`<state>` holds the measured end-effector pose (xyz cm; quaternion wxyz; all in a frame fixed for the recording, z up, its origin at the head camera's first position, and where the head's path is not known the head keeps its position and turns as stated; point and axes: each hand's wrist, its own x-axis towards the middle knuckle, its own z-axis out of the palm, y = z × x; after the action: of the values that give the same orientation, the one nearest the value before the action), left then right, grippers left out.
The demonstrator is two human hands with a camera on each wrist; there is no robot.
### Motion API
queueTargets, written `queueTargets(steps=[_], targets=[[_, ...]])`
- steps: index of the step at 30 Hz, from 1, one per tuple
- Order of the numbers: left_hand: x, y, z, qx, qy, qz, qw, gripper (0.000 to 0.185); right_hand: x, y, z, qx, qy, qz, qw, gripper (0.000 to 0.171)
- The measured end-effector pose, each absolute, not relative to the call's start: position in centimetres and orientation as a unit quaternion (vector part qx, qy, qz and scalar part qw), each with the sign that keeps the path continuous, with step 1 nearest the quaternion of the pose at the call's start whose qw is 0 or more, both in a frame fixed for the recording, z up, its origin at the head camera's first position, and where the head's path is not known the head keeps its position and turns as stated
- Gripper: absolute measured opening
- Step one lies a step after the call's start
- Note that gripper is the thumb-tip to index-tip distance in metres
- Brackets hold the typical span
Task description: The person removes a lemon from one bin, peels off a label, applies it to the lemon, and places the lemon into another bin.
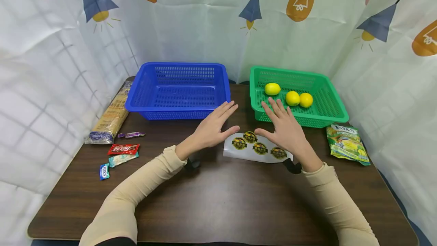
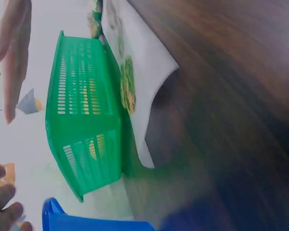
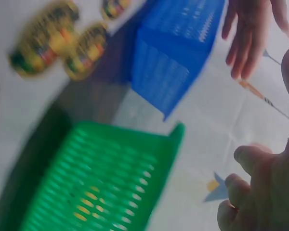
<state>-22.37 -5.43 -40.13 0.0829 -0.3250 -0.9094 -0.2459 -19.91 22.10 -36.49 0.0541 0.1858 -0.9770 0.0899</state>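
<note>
Both hands hover over the middle of the table with fingers spread and nothing in them. The left hand [image 1: 216, 125] is near the front right corner of the blue basket [image 1: 177, 115]. Close to the front of the green basket [image 1: 300, 120] is the right hand [image 1: 286, 130], overlapping its rim in the head view. Three lemons [image 1: 272, 89] lie inside the green basket. Between and below the hands, a white sticker sheet [image 1: 247, 154] with several round black-and-gold labels lies on the table; its edge curls up in the left wrist view.
At the left lie a long plastic-wrapped package [image 1: 110, 119], a purple-wrapped candy [image 1: 131, 134], a red packet [image 1: 123, 149], a pale blue packet [image 1: 123, 159] and a small blue packet [image 1: 104, 171]. A green candy bag [image 1: 348, 143] lies at the right. A printed curtain [image 1: 205, 22] surrounds the table [image 1: 218, 208].
</note>
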Motion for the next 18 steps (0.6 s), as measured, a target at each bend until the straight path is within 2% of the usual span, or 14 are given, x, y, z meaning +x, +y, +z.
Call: queueTargets(steps=[4,7,12,18], targets=[[-22.7,-4.6,-39.6,-0.319,-0.894,-0.304,0.078,0.087,-22.2,22.7,-34.4,0.175,-0.976,0.107,0.075,0.09],[-23.2,-3.8,-39.3,-0.319,-0.871,-0.37,0.052,0.079,-24.5,23.1,-32.5,0.157,-0.978,0.113,0.08,0.085],[-24.3,-2.1,-39.2,-0.289,-0.816,-0.498,-0.058,0.066,-28.8,24.2,-29.3,0.119,-0.982,0.13,0.07,0.076],[-25.2,-0.4,-39.4,-0.191,-0.735,-0.615,-0.213,0.07,-34.0,25.2,-27.8,0.094,-0.981,0.166,0.039,0.068]])
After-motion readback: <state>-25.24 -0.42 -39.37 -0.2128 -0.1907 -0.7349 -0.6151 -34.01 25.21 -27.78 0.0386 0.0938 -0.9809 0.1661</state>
